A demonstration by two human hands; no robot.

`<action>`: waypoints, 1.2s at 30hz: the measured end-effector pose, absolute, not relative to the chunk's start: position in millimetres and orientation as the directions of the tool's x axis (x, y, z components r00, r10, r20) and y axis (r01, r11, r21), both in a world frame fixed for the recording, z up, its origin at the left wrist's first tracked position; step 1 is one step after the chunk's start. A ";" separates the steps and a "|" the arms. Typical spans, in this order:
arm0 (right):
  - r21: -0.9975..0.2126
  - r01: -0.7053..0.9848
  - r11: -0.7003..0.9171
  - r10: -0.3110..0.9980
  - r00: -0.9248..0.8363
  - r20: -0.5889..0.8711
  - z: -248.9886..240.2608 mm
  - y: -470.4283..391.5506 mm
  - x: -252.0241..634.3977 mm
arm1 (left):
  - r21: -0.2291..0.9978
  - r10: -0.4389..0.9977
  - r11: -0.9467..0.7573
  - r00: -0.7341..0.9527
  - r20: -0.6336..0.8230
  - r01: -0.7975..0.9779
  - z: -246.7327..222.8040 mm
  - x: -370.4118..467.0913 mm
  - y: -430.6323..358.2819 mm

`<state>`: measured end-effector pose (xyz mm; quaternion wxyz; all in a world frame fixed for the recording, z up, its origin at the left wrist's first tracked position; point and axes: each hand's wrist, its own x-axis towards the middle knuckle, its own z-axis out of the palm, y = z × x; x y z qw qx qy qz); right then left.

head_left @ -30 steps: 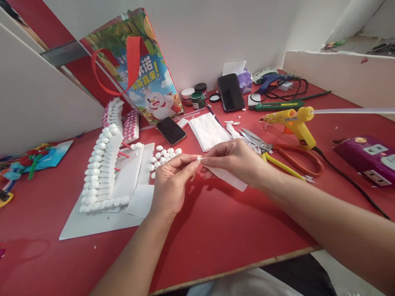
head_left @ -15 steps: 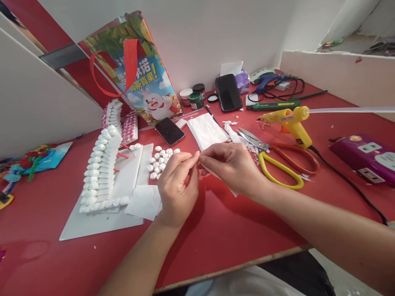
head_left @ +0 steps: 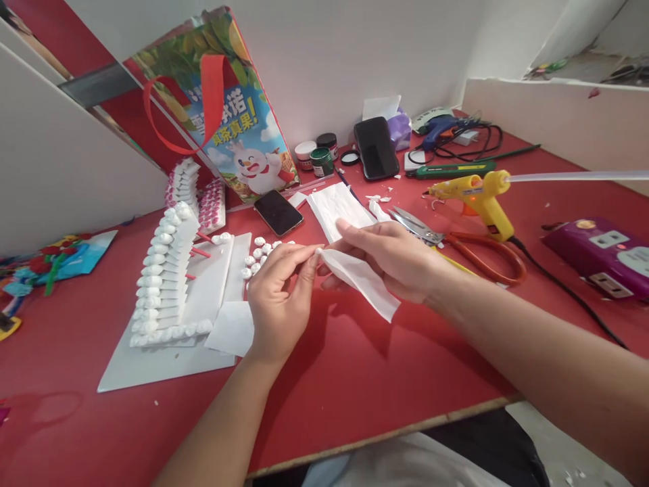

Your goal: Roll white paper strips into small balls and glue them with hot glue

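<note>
My left hand (head_left: 284, 287) pinches one end of a white tissue paper strip (head_left: 362, 281) between thumb and fingertips. The strip hangs loosely down to the right, in front of my right hand (head_left: 390, 260). My right hand's thumb is stretched out and its fingers are apart behind the strip. Small white paper rosettes (head_left: 259, 256) lie by my left hand, partly hidden by it. To the left, a white board structure (head_left: 213, 277) is edged with rows of similar white rosettes. A stack of white paper (head_left: 339, 208) lies behind my hands.
Scissors (head_left: 487, 257) with red and yellow handles lie right of my hands. Beyond them are a yellow glue gun (head_left: 481, 196) and a purple power socket (head_left: 601, 257). A phone (head_left: 278, 212), paint jars (head_left: 321, 162) and a picture bag (head_left: 238, 122) stand or lie farther back.
My right hand has opened out from its pinch beside the left fingertips. The paper strip now shows at length between the hands. My left hand has shifted slightly left.
</note>
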<state>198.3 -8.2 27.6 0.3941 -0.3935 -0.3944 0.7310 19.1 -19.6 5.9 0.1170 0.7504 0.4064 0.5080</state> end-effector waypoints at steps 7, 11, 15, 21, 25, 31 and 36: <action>-0.683 -0.367 -0.631 0.729 -0.582 -0.361 28.5 -6.0 200.8 | 0.574 0.734 -0.631 0.162 0.660 0.521 6.8 14.9 -18.2; -0.706 -0.385 -0.595 0.771 -0.520 -0.367 30.6 -7.9 197.3 | 0.577 0.736 -0.629 0.161 0.658 0.521 6.1 15.6 -17.3; -0.825 -0.322 -0.464 0.829 -0.485 -0.277 29.3 -8.4 196.5 | 0.614 0.754 -0.614 0.138 0.642 0.496 6.6 17.5 -19.6; -0.984 -0.070 -0.162 0.960 -0.242 -0.141 25.2 -11.8 190.4 | 0.696 0.801 -0.560 0.080 0.593 0.449 7.0 21.5 -24.8; -0.998 0.068 0.000 0.998 -0.058 -0.004 21.5 -16.8 182.6 | 0.629 0.759 -0.595 0.091 0.645 0.501 5.6 24.8 -24.5; -0.996 -0.010 0.086 0.995 -0.044 0.087 22.0 -25.2 176.1 | 0.263 0.512 -0.722 0.238 0.826 0.640 2.0 24.3 -19.5; -0.992 -0.040 0.121 0.992 -0.029 0.122 24.7 -26.1 179.9 | 0.321 0.540 -0.758 0.270 0.797 0.568 4.2 21.5 -21.3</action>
